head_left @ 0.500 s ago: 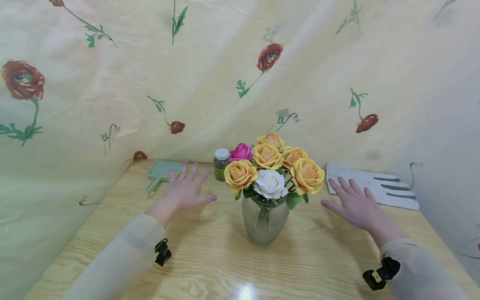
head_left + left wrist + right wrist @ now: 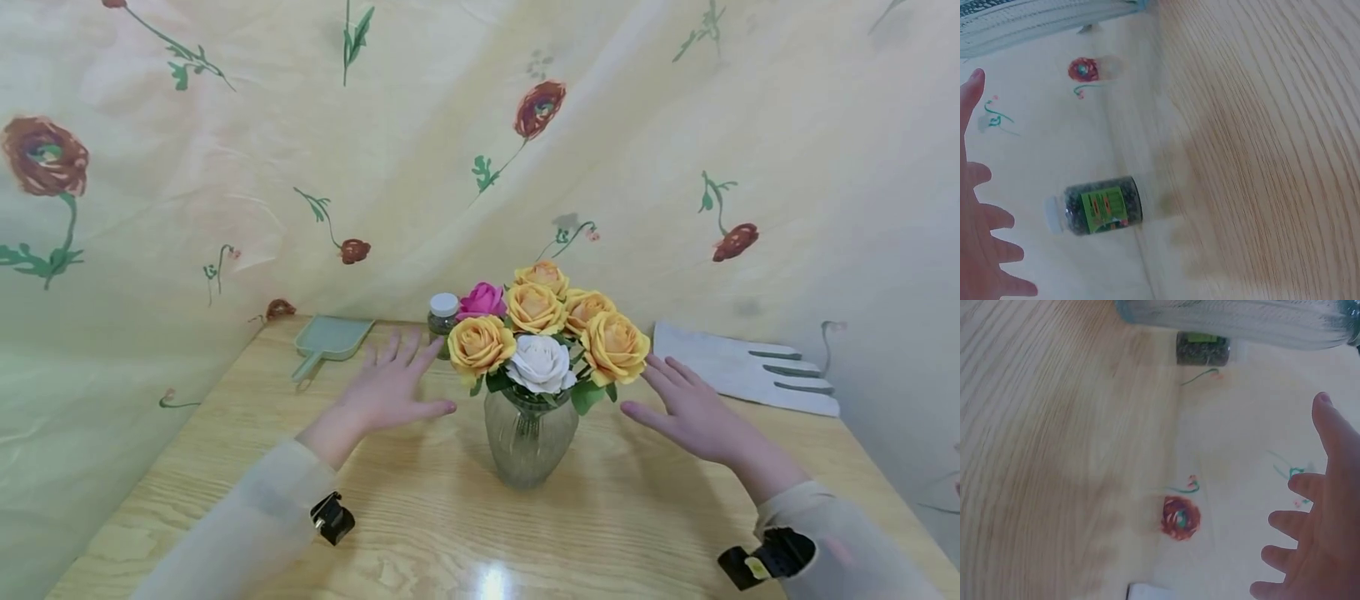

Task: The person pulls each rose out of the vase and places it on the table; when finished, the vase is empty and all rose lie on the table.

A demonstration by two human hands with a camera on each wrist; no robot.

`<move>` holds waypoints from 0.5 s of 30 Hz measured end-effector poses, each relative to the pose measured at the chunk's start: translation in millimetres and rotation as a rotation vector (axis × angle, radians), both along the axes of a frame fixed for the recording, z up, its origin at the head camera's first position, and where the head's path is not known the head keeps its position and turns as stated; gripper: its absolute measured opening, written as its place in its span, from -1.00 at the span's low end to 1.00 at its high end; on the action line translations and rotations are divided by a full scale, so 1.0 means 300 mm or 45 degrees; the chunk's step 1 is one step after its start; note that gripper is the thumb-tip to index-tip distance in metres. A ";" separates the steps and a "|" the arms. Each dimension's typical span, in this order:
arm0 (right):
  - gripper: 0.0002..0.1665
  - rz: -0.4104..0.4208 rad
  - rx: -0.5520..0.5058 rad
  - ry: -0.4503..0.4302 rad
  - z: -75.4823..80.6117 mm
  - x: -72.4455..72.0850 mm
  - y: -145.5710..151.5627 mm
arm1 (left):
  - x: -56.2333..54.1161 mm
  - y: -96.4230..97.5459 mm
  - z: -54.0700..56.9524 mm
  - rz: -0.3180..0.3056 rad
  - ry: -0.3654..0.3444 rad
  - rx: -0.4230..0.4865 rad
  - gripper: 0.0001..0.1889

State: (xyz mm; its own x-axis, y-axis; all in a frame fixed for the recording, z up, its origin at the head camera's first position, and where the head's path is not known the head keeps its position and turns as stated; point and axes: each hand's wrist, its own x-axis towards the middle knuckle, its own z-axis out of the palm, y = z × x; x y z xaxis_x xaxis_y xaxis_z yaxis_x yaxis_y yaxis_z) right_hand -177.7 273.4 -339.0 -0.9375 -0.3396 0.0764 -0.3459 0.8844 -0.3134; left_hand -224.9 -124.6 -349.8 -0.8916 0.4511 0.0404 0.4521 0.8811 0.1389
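Observation:
A ribbed clear glass vase (image 2: 528,446) stands upright on the wooden table, filled with yellow roses (image 2: 615,346), a white rose (image 2: 540,364) and a pink rose (image 2: 482,300). To its left my left hand (image 2: 386,392) is held up with fingers spread, apart from the glass and holding nothing. My right hand (image 2: 693,412) is on the other side, fingers extended and thumb pointing toward the vase; its fingertips come close to the rightmost yellow rose, and whether they touch cannot be told. Both wrist views show part of the vase along their top edges.
Behind the vase stands a small jar (image 2: 1104,206) with a white lid, green label and dark contents. A pale green dustpan (image 2: 333,337) lies at the back left, and white gloves (image 2: 742,367) lie at the back right. Floral cloth (image 2: 420,150) hangs behind the table (image 2: 420,533).
Both hands have moved inward toward the vase, the left one to the right and the right one to the left. The vase and flowers have stayed in place.

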 end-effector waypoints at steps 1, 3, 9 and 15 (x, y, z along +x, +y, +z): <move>-0.10 0.021 -0.030 0.001 0.005 0.002 -0.006 | 0.005 0.004 0.004 -0.003 -0.021 0.030 0.05; -0.14 0.069 -0.095 0.008 0.014 0.007 -0.018 | 0.013 0.012 0.009 -0.018 -0.044 0.092 0.04; -0.15 0.227 -0.331 0.027 0.039 0.018 -0.052 | 0.020 0.029 -0.002 -0.129 -0.083 0.277 0.06; -0.23 0.189 -0.561 -0.059 0.077 0.067 -0.096 | 0.042 0.050 -0.016 -0.222 -0.319 0.658 0.08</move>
